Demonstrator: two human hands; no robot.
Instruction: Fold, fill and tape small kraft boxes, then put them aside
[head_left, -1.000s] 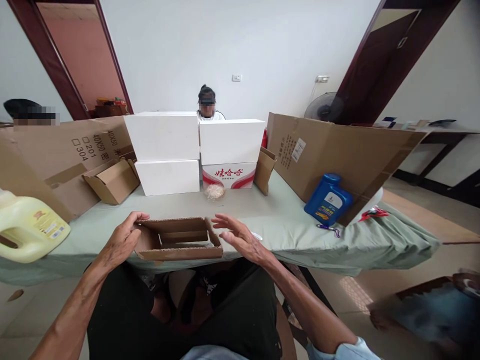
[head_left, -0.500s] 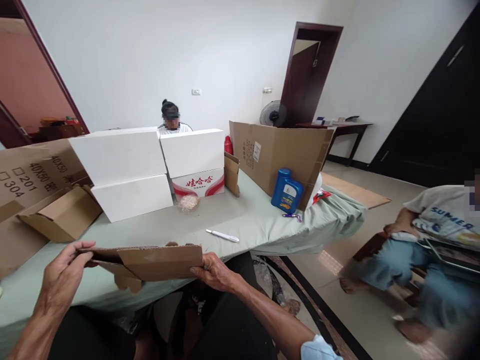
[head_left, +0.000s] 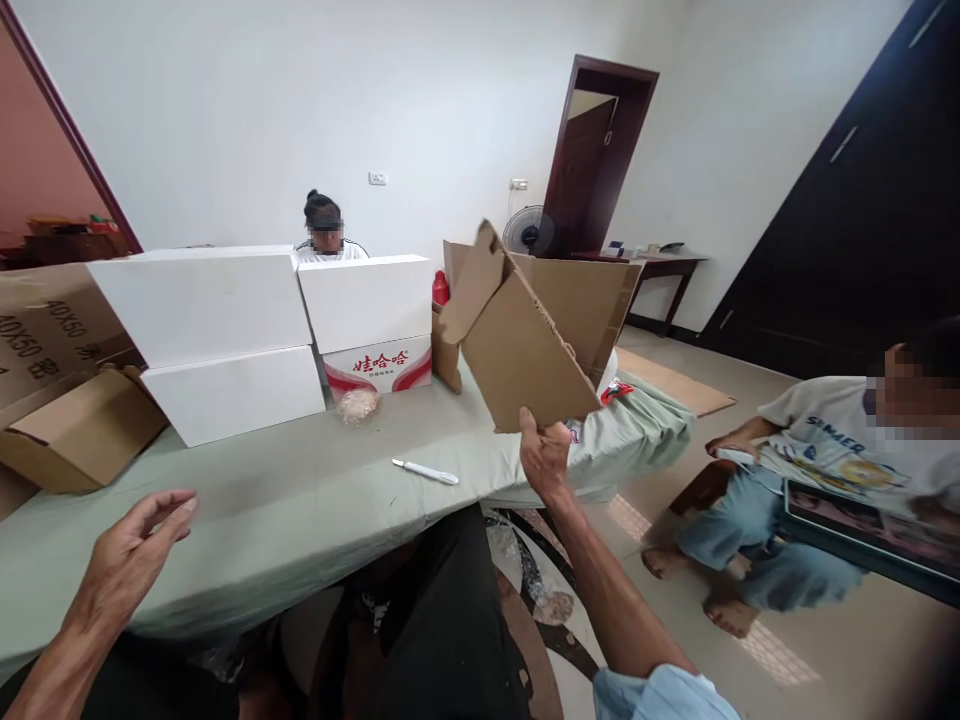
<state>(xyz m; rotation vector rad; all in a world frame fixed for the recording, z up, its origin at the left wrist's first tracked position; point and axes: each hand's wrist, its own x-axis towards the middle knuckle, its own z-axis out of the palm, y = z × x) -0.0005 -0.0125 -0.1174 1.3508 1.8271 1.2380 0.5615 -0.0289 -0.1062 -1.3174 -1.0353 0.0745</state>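
Note:
My right hand (head_left: 546, 455) grips a flattened brown cardboard box (head_left: 525, 350) by its lower edge, thumb on the near face. The cardboard is raised and tilted over the right part of the table, with a flap at its upper left. Behind it stands a large open carton (head_left: 585, 295), partly hidden. My left hand (head_left: 135, 550) hovers over the near left of the table, fingers stretched out and holding nothing. A white pen-like craft knife (head_left: 425, 472) lies on the green tablecloth (head_left: 300, 490) between the hands.
White boxes (head_left: 232, 395) are stacked at the back, beside a red-and-white carton (head_left: 379, 370) with a clear plastic bundle (head_left: 357, 406) in front. An opened brown box (head_left: 86, 430) lies left. One person (head_left: 330, 240) sits behind the boxes; another (head_left: 840, 430) sits right with a tablet.
My right hand has swung the cardboard up and to the right. My left hand has let go of it and stays at the left. The view has turned slightly right.

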